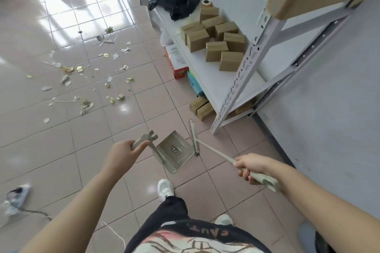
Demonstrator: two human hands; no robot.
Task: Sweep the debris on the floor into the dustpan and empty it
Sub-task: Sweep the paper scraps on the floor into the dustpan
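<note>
Right hand point(251, 167): fingers curled round the broom point(216, 153) handle, lower right.
Left hand point(121, 154): gripping the dustpan point(174, 150) handle, lower centre.
Debris point(82, 72): upper left, well apart (step closer first); seat the pan lip flat, sweep short.

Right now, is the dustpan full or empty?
Empty. The dustpan shows only its bare ribbed tray and a label; the debris lies scattered on the floor beyond it. The left hand holds its handle.

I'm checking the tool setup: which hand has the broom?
The right hand grips the broom near the end of its long handle. The left hand holds the handle of the dustpan instead.
</note>
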